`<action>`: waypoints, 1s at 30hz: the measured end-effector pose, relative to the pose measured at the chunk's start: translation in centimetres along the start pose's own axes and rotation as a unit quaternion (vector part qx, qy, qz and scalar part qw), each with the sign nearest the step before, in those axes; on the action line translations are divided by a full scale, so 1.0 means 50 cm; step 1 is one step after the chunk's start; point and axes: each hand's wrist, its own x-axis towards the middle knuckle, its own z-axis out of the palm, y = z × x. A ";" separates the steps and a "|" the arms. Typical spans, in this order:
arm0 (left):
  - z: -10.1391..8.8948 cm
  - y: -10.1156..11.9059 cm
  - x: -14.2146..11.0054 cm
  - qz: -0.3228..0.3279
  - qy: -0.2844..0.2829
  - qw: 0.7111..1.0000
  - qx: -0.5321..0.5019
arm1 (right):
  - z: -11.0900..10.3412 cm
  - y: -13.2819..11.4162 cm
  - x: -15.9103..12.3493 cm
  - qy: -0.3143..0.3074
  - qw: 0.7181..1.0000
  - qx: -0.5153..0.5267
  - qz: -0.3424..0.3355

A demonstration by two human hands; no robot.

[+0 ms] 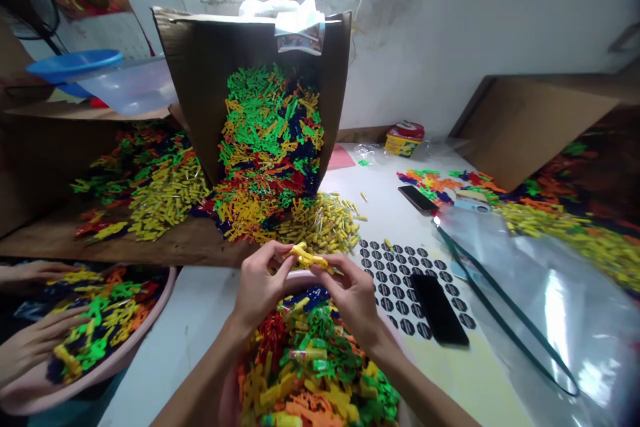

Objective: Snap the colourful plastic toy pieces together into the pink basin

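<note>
Between the fingertips of both hands is a small yellow plastic toy piece [309, 257]; its exact shape is partly covered by my fingers. My left hand [264, 283] pinches its left end, while my right hand [354, 290] grips the right end. Directly below them stands a pink basin [231, 383] heaped with small plastic pieces [320, 360] in green, yellow, orange, red and blue. Just beyond my hands lies a pile of small yellow tube-like pieces [327, 220], beside a tipped cardboard box [185, 73] spilling coloured plastic pieces [265, 127].
A co-worker's hands [47, 333] are in another pink basin [150, 320] at left. To my right are a sheet of round black stickers [397, 292], two phones [440, 310], a dark green strap [500, 300], clear plastic bags [560, 320] and another cardboard box [530, 120].
</note>
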 end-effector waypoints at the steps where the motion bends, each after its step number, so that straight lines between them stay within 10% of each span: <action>1: -0.002 -0.001 0.001 -0.002 0.007 1.000 -0.010 | -0.001 -0.004 0.000 0.004 1.000 -0.001 -0.002; 8: -0.008 0.005 0.006 0.006 -0.007 0.998 -0.066 | -0.003 -0.026 0.017 0.068 0.995 0.058 0.038; 25: -0.033 -0.004 0.021 -0.061 -0.171 0.976 -0.123 | -0.037 -0.011 -0.008 -0.032 0.999 0.009 0.012; 30: -0.008 0.012 0.011 0.049 -0.097 0.994 0.012 | -0.023 -0.007 -0.020 0.026 0.998 -0.045 -0.036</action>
